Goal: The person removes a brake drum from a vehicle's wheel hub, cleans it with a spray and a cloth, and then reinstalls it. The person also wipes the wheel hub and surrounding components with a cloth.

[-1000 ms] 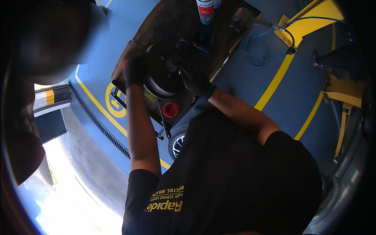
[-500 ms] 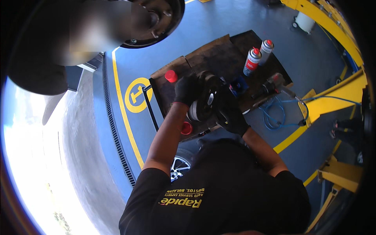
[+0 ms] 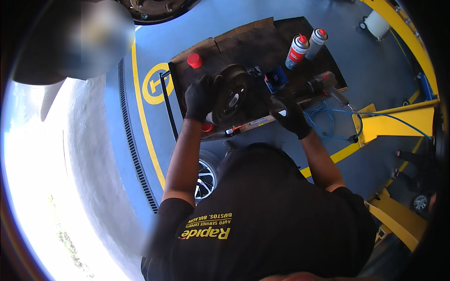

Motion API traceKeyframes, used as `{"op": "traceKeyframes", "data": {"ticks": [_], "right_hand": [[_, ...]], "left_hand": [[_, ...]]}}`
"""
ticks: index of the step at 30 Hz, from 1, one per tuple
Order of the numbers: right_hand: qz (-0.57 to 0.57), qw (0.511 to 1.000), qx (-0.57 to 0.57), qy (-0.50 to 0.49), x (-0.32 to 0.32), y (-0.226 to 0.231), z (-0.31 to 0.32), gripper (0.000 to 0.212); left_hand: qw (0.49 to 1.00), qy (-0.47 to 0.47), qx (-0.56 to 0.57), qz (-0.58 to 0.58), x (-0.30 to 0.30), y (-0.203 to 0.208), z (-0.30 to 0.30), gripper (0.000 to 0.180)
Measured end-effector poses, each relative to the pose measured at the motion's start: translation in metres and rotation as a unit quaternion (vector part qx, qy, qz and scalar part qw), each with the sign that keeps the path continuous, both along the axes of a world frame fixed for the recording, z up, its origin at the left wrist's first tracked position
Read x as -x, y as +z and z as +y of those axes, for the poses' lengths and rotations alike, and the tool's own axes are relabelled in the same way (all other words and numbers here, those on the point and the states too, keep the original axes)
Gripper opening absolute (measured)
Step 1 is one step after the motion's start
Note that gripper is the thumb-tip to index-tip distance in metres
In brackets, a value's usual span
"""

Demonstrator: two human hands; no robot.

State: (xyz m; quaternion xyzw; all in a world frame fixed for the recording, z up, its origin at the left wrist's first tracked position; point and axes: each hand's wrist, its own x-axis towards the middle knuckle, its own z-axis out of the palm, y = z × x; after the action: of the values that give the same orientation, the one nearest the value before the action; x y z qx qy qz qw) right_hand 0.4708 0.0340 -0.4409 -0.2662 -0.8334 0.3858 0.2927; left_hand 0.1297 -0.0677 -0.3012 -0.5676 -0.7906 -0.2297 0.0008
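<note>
My left hand point(image 3: 198, 99), in a black glove, grips the left rim of a dark round brake drum point(image 3: 224, 93). The drum stands tilted on the dark tray top of a cart point(image 3: 201, 77), its holed face turned partly to the right. My right hand point(image 3: 289, 114), gloved too, is apart from the drum at the cart's near edge. Its fingers are curled, and a small white patch shows at them; what it is I cannot make out. Nearest to this hand are an open blue box point(image 3: 276, 79) and an impact wrench point(image 3: 323, 83).
Two spray cans point(image 3: 297, 52) with red tops stand at the back right of the cart. A red cap point(image 3: 194, 60) sits at the left. A blue air hose point(image 3: 328, 117) loops beside a yellow lift arm point(image 3: 398, 122). A wheel point(image 3: 205, 177) lies below the cart.
My right hand has come away from the drum and moved right. My left hand keeps hold of the drum. The whole view has shifted, with the cart now higher in it.
</note>
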Motion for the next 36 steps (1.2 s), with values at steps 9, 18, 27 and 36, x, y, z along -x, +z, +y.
{"op": "traceKeyframes", "data": {"ticks": [9,18,27,36], "right_hand": [[-0.006,0.955,-0.154,-0.253,0.052,-0.031,0.057,0.121],[-0.012,0.971,-0.072,-0.227,0.086,-0.038,0.096,0.124],[0.055,0.947,-0.156,-0.275,0.068,-0.102,0.111,0.122],[-0.036,0.945,-0.117,-0.302,0.020,-0.041,-0.001,0.104]], "left_hand": [[0.999,0.009,-0.033,-0.039,-0.029,0.007,-0.005,0.044],[0.999,0.027,-0.003,-0.025,-0.033,0.009,-0.008,0.046],[0.998,-0.006,-0.035,-0.056,-0.018,0.006,-0.007,0.045],[0.992,-0.042,-0.044,-0.110,0.029,0.007,0.004,0.049]]}}
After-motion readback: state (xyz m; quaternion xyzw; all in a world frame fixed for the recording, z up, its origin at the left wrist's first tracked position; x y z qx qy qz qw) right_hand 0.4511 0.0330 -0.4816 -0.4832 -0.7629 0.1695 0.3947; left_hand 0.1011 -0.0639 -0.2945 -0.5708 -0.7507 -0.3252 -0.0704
